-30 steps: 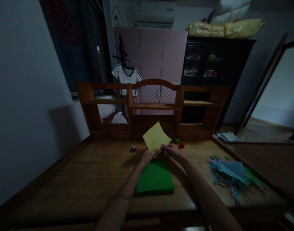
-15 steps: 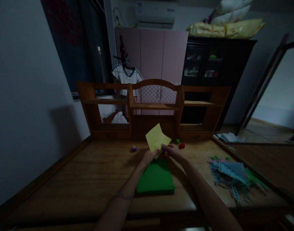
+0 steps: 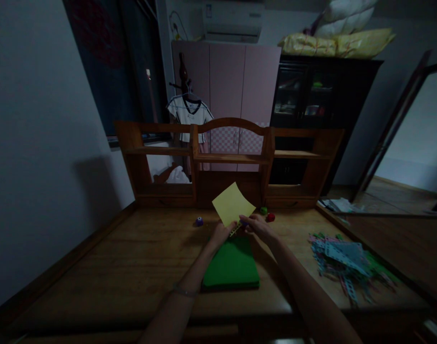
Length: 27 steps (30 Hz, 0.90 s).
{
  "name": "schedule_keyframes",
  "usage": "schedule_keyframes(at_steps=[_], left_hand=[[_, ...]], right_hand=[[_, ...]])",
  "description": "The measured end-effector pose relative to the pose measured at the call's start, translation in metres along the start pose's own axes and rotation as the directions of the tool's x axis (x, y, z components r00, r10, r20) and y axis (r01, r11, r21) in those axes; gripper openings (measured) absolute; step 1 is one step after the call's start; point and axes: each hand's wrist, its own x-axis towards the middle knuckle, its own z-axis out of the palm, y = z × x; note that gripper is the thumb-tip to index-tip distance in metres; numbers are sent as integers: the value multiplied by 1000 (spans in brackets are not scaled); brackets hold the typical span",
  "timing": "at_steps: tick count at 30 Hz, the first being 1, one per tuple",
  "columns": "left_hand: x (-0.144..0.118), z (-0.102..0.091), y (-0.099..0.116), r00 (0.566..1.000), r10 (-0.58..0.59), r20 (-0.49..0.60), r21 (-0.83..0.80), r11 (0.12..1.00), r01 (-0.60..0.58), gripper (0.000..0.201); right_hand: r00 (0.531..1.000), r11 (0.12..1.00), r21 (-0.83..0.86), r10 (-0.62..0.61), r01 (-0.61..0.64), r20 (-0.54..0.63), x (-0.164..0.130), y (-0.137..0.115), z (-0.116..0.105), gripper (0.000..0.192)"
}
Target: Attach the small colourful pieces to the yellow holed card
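A sheet of yellow paper (image 3: 232, 204) is held up over the desk, with a row of punched holes along its lower right edge. My left hand (image 3: 221, 233) is closed on the paper's lower corner. In my right hand (image 3: 257, 226) is a small purple paper punch (image 3: 243, 223), partly hidden by the fingers, set against the paper's edge. Below both hands lies a thick green pad (image 3: 231, 265), flat on the desk. Another purple punch (image 3: 199, 221) rests to the left of the hands.
A small green punch (image 3: 263, 210) and a red one (image 3: 271, 217) sit beyond my right hand. Blue, pink and green punched paper pieces (image 3: 347, 260) are heaped on the desk's right side. A wooden shelf unit (image 3: 232, 158) stands along the back edge.
The yellow paper has shifted slightly left and lies flatter, its upper part less bent. Both hands keep nearly the same place and grip.
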Motion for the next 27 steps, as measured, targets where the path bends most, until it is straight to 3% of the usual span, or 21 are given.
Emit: schedule_keyframes(at_steps=[10, 16, 23, 27], left_hand=[[3, 1, -4, 992, 114, 52, -94, 990, -109, 37], [9, 1, -9, 983, 185, -12, -60, 981, -186, 34], [12, 2, -17, 989, 147, -14, -17, 989, -147, 31], [12, 3, -21, 994, 110, 24, 8, 994, -110, 32]], right_hand=[[997, 996, 59, -74, 72, 25, 1, 2, 5, 43], [999, 999, -14, -46, 46, -5, 3, 6, 4, 44], [996, 995, 92, -31, 39, -81, 8, 7, 5, 42], [991, 995, 72, -58, 67, -118, 10, 8, 1, 44]])
